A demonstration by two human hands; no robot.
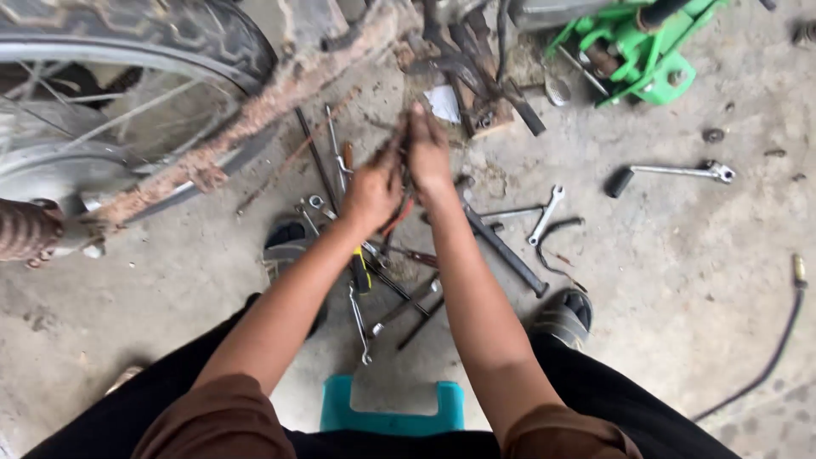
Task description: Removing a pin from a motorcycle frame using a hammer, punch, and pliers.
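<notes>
Red-and-dark slender piece (pixel 399 208), small and blurred, sits between the two hands above the concrete floor (pixel 680 280), near the middle of the scene; its kind cannot be made out.

Left hand (pixel 372 189): fingers curled about the piece, grip closed on it as far as can be seen. Right hand (pixel 427 153): fingers stretched far-ward and pressed against the left; whether its grip closes on anything cannot be told.

Around:
- Scattered steel spanners and rods (pixel 374 297) on the floor directly under the forearms, partly hidden by them.
- Silver open-ended spanner (pixel 546 214) and long dark metal bar (pixel 503 251), just right of the right forearm.
- Chrome ratchet handle with black grip (pixel 671 172), well to the right.
- Green metal jack (pixel 646 51), far right, cut off by the upper edge.
- Rusty motorcycle swingarm (pixel 255 115) and spoked rear wheel with black tyre (pixel 127 76), far left, wheel cut off.
- Rusted coil spring (pixel 25 229), left edge.
- Thin black hose with brass tip (pixel 786 327), right edge.
- Teal plastic stool (pixel 391 408), near, between the knees.
- Grey shoe (pixel 565 316), near right.
</notes>
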